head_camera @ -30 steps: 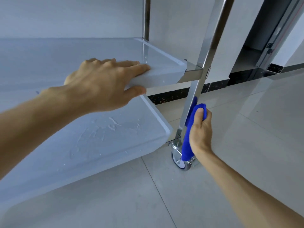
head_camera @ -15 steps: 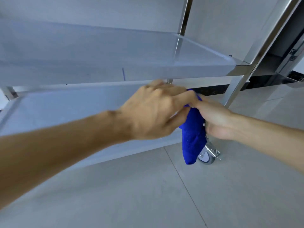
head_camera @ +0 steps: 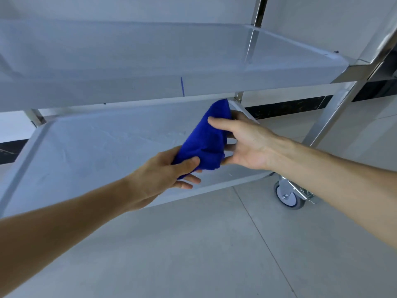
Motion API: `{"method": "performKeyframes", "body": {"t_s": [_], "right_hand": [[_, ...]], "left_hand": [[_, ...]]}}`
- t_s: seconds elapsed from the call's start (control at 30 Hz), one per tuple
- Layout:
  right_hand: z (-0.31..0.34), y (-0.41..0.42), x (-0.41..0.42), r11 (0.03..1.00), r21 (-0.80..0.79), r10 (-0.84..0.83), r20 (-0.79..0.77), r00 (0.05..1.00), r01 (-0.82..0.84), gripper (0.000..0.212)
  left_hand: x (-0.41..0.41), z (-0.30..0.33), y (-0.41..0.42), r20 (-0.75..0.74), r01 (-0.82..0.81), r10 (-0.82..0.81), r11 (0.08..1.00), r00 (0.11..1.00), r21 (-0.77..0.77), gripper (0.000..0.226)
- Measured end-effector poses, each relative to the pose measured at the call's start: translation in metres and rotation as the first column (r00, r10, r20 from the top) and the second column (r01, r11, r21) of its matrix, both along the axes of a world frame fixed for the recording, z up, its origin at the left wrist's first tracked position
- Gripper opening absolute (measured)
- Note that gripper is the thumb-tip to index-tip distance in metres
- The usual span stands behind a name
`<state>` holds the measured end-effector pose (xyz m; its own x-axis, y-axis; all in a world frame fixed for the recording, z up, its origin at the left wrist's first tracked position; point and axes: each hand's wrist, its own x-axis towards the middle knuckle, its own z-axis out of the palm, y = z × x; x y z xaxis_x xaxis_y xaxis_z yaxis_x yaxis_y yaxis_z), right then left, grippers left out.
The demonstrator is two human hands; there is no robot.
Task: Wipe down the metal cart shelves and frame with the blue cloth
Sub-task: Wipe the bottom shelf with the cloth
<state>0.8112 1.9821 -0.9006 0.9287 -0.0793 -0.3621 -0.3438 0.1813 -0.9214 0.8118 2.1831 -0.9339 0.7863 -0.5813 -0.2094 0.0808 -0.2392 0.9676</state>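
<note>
Blue cloth (head_camera: 205,136) is bunched up, held in the air just above the right end of the lower shelf (head_camera: 90,145), between both hands. Left hand (head_camera: 165,175) pinches the cloth's lower left edge, thumb on top, fingers underneath. Right hand (head_camera: 245,140) is spread loosely against the cloth's right side: thumb lies over the top, fingers sit behind and below it, palm faces the cloth. Can't tell whether the right hand actually bears any load.

Lower shelf is a shallow tray with a raised rim; nothing lies in it apart from faint wet streaks on the surface. Upper shelf (head_camera: 150,61) directly above it, also a rimmed tray with nothing in it, has a thin blue mark on the front lip. Cloth's top tip reaches up close to that lip.

Front right post (head_camera: 335,108) runs down right of the lower shelf, to a caster wheel (head_camera: 287,195) on the tiled floor (head_camera: 214,254).
</note>
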Motion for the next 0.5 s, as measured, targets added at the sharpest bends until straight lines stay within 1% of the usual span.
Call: {"method": "performKeyframes", "body": {"t_s": [0.03,0.1,0.2,0.33,0.43,0.5], "right_hand": [[-0.002,0.0,0.001,1.0,-0.019,0.019,-0.002,1.0,-0.019,0.048],[-0.007,-0.001,0.002,0.997,-0.054,0.06,-0.02,0.998,-0.061,0.053],[-0.011,0.0,0.006,0.99,-0.076,0.117,-0.045,0.992,-0.12,0.049],[-0.013,0.002,0.016,0.985,-0.114,0.129,-0.014,0.992,-0.13,0.045],[-0.013,0.005,0.026,0.982,-0.145,0.129,0.04,0.991,-0.122,0.049],[-0.012,0.006,0.032,0.973,-0.199,0.138,0.09,0.986,-0.118,0.051]], "left_hand": [[0.001,0.001,0.005,-0.017,-0.019,0.018,0.999,1.0,-0.03,0.029],[0.002,0.002,0.013,-0.079,-0.039,0.032,0.995,0.996,-0.091,0.033],[0.0,0.004,0.022,-0.171,-0.082,0.052,0.982,0.984,-0.17,0.037],[0.006,0.007,0.031,-0.259,-0.229,0.16,0.938,0.952,-0.262,0.043],[0.02,0.01,0.036,-0.262,-0.308,0.232,0.9,0.937,-0.308,0.038],[0.03,0.011,0.038,-0.241,-0.403,0.338,0.859,0.91,-0.316,0.028]]}}
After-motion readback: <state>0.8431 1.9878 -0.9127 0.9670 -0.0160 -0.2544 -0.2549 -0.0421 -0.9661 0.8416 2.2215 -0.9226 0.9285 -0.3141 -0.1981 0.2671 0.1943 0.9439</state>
